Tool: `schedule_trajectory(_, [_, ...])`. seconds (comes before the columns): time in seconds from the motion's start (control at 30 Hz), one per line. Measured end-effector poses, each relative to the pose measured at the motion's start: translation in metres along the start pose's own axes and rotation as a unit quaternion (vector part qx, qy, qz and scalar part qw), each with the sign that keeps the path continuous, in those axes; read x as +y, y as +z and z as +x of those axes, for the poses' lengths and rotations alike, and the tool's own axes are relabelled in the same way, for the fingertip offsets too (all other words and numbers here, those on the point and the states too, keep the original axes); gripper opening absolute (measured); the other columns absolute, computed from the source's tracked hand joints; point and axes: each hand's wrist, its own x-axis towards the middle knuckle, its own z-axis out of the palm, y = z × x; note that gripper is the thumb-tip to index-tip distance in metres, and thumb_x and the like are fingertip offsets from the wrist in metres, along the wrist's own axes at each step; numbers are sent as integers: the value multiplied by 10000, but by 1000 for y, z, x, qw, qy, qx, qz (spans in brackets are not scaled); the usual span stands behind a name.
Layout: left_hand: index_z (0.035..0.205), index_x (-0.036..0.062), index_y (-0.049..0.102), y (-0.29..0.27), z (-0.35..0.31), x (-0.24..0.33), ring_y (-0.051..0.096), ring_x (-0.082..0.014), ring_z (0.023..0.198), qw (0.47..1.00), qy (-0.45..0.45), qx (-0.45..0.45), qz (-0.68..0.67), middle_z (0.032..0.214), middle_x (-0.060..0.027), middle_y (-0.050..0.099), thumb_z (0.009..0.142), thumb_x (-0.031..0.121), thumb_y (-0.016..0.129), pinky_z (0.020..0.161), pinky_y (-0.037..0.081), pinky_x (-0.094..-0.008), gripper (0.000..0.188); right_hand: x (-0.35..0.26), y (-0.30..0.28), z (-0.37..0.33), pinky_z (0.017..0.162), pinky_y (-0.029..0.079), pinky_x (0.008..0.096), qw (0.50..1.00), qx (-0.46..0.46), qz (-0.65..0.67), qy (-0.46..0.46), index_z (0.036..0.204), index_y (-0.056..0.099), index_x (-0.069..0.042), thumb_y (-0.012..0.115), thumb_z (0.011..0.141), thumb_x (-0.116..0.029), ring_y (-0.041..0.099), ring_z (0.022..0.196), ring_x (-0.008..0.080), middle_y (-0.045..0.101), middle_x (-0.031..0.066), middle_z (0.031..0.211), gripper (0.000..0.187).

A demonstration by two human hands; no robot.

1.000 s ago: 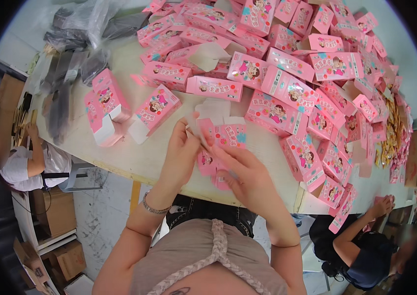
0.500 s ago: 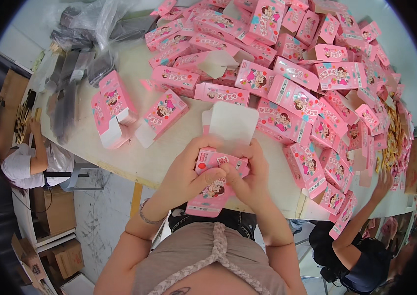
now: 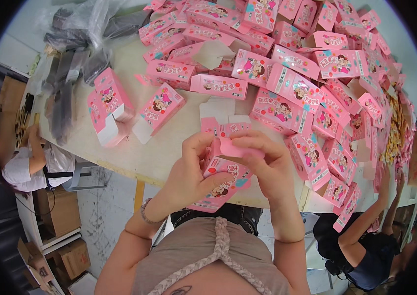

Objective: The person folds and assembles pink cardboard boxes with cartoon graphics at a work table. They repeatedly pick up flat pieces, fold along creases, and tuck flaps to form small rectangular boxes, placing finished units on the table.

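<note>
We see the pink printed carton (image 3: 225, 169) at the centre of our clock face, above the near edge of the counter (image 3: 144, 155). Our left hand (image 3: 196, 172) is wrapped round it, thumb pressed on the front panel, while our right hand (image 3: 270, 162) pinches the pink end flap (image 3: 240, 146) from the three o'clock side. If that thumb bears down too hard, the thin card could buckle; bending the flap off its crease could tear a corner or leave the mouth skewed. A loose grip might let the carton slip off the edge toward six o'clock. At twelve o'clock a white-flapped carton (image 3: 218, 109), partly hidden by our hands, could snag our fingers. At half past three, the lowest pile carton (image 3: 348, 209) sits by the counter's edge, so an elbow knock might tip it off.
</note>
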Motion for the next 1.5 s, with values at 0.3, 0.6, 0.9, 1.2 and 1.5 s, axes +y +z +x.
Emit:
schedule_trajectory(0.3, [1278,83,466,-12,6,8,488,-225,1082,999,15,-50,16,1198,-96,484,823,255,708,886,413,-321,543,0,-1,-6,766,475,276,990,-30,-128,-56,1151,657,-79,549,823,57,563,1002,158,583,125,1266,371])
schedule_trajectory(0.6, [1236,83,501,-13,4,10,488,-242,1073,999,24,-33,23,1226,-112,477,847,240,679,884,412,-336,456,-4,-4,-4,958,432,345,983,-113,-141,-39,1211,606,-55,570,849,34,473,1251,254,502,159,1347,375])
schedule_trajectory(0.9, [1091,85,574,-25,-4,-4,474,-196,1082,999,-7,-4,-42,1267,-117,452,866,158,649,889,403,-320,249,17,9,-3,965,426,384,983,-91,-162,-5,1207,577,-89,713,766,-33,465,1254,304,478,147,1366,464])
schedule_trajectory(1.2, [1282,57,444,-94,15,-23,457,-180,1183,913,0,371,-169,1296,-77,452,961,193,426,992,394,-391,349,-30,1,95,831,473,402,858,134,-432,-242,1289,402,32,759,733,-274,556,985,325,540,193,1095,728])
schedule_trajectory(1.5, [1344,0,339,-16,8,-63,437,-223,1223,989,-92,114,-3,1336,-132,401,897,18,517,981,402,-340,481,75,-36,-18,692,504,392,834,96,-539,64,1252,468,-8,755,714,-228,588,868,347,570,181,995,649])
